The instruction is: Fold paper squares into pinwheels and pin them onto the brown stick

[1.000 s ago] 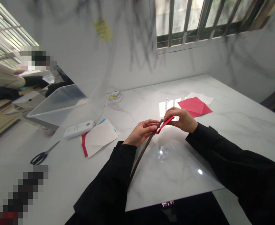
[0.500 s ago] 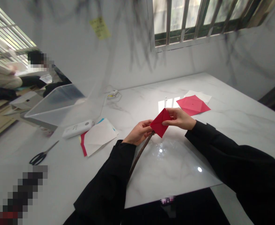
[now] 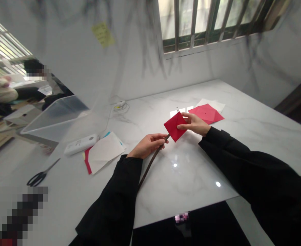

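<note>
My left hand [image 3: 151,144] pinches a thin brown stick [image 3: 152,160] near its upper end; the lower end runs down behind my left sleeve. At the top of the stick sits a folded red paper square [image 3: 175,127], turned on its corner. My right hand [image 3: 194,124] grips this paper by its right side, thumb in front and fingers behind. Where the stick meets the paper, the join lies behind the paper and cannot be seen.
Behind my right hand lie a red sheet [image 3: 208,113] and white paper [image 3: 218,105]. To the left are a white oblong device [image 3: 81,144], stacked papers [image 3: 105,152], black-handled scissors [image 3: 39,177] and a cable [image 3: 121,106]. A clear plastic bin [image 3: 55,114] and another person [image 3: 1,87] are farther left.
My left hand has slid off the red paper, down and left onto the stick. The red paper has shifted slightly up, still in my right hand. The whole view has moved a little.
</note>
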Action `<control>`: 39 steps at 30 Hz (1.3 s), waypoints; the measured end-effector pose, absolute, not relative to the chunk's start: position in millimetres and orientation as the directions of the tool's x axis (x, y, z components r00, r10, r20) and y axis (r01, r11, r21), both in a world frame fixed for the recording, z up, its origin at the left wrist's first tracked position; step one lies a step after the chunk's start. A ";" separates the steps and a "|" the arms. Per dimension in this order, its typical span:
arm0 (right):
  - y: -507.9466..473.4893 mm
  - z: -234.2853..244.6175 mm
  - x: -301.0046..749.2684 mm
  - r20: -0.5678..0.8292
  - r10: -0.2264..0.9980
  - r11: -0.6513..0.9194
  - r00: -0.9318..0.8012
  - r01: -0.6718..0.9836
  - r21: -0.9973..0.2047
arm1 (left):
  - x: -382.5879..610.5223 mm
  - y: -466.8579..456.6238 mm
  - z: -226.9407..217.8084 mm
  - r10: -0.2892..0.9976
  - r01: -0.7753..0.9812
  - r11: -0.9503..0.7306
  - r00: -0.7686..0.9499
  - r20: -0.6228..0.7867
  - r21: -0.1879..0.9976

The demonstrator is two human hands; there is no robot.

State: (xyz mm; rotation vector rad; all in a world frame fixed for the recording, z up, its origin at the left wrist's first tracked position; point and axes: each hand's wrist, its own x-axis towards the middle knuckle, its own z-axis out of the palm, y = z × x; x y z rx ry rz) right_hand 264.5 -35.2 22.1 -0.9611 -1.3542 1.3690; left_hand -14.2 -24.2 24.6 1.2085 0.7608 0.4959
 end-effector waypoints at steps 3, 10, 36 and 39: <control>-30.4 18.3 268.1 0.122 0.976 0.127 -0.179 0.015 -0.992 | -14.3 -22.4 22.5 0.761 0.033 0.290 0.598 -0.252 0.956; -29.2 16.9 275.5 0.303 0.952 0.228 0.039 0.567 -0.791 | -16.5 -17.3 21.6 0.856 -0.143 0.319 0.468 -0.220 0.937; -57.3 25.9 226.8 -0.136 0.858 -0.011 -0.495 0.247 -0.969 | -14.0 -14.6 19.5 0.927 -0.247 0.230 0.350 -0.134 0.941; -58.8 26.5 223.7 -0.092 0.874 0.010 -0.477 0.207 -0.978 | -14.2 -14.8 20.1 0.926 -0.240 0.228 0.354 -0.134 0.944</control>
